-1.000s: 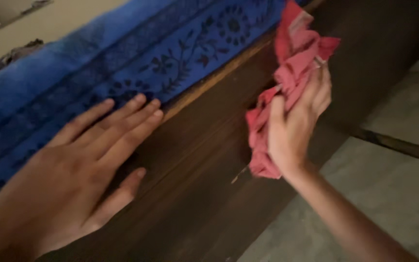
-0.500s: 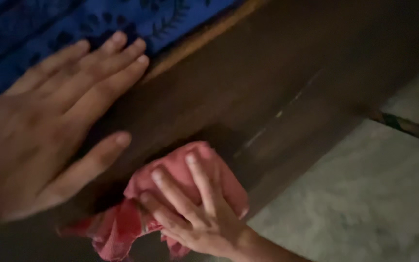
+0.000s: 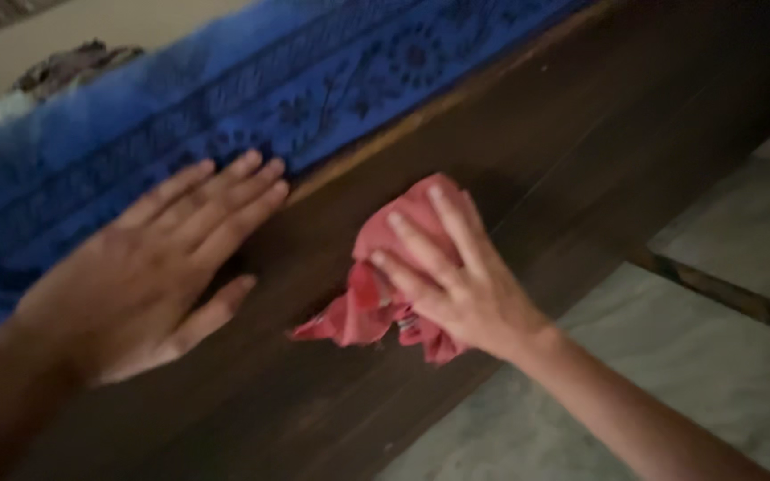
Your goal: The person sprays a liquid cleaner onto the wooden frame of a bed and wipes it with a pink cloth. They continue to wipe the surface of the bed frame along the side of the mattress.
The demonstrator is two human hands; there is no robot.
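A crumpled red cloth (image 3: 383, 283) is pressed against the dark wooden panel (image 3: 581, 169) under the spread fingers of the right hand (image 3: 456, 285); the left hand (image 3: 149, 276) is laid flat, open, beside the blue patterned fabric (image 3: 314, 80).

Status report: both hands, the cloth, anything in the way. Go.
Right hand pressing red cloth on dark wooden panel. Left hand flat, fingertips on blue patterned fabric. Nothing in the way.
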